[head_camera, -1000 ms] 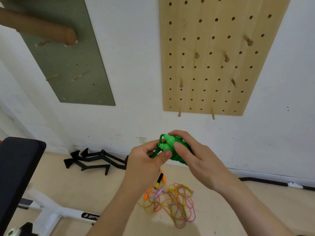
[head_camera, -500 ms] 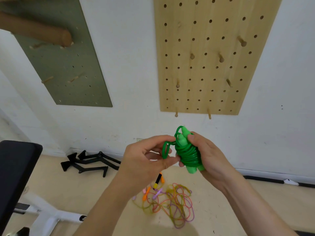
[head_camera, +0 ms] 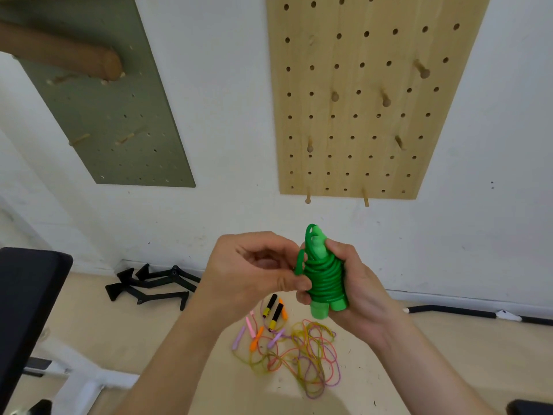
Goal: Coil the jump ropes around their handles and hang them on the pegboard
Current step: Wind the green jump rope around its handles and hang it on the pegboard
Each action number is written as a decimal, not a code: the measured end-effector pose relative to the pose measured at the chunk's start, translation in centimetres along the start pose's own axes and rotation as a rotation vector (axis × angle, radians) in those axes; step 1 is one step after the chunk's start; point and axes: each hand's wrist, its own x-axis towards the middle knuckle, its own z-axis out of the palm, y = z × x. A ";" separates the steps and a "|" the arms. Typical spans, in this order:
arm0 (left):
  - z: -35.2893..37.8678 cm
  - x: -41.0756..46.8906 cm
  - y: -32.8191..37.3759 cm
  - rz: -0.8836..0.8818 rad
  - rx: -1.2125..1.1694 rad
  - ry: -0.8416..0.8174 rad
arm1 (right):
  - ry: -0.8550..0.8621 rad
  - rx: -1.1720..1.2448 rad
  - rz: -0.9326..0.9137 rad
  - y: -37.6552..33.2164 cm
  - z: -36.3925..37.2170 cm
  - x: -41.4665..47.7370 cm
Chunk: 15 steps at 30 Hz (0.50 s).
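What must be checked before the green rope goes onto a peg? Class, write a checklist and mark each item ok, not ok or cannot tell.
1. Cord wound round both handles: ok. The green jump rope is coiled round its paired handles.
2. Bundle gripped: ok. The right hand grips the coils.
3. Rope end secured: cannot tell. The left hand pinches a loop standing off the coil.
4. Free peg: ok. The peg on the wooden pegboard is bare.
5. Other ropes coiled: not ok. The tangled ropes lie on the floor.
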 end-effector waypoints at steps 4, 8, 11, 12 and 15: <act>-0.7 0.8 -0.3 -0.035 -0.122 -0.056 | -0.101 0.047 0.016 0.3 -0.4 0.3; -1.5 1.3 -1.0 -0.177 0.067 0.077 | -0.140 -0.008 -0.024 0.1 -1.2 0.3; -1.6 1.4 -0.4 -0.208 0.384 0.106 | -0.181 -0.160 -0.063 -0.2 -1.2 0.2; -1.7 1.4 -0.3 -0.195 0.529 0.098 | -0.191 -0.199 -0.083 -0.3 -1.0 0.2; -1.7 1.3 -0.3 -0.038 0.919 0.036 | -0.196 -0.286 -0.133 -0.5 -0.4 0.2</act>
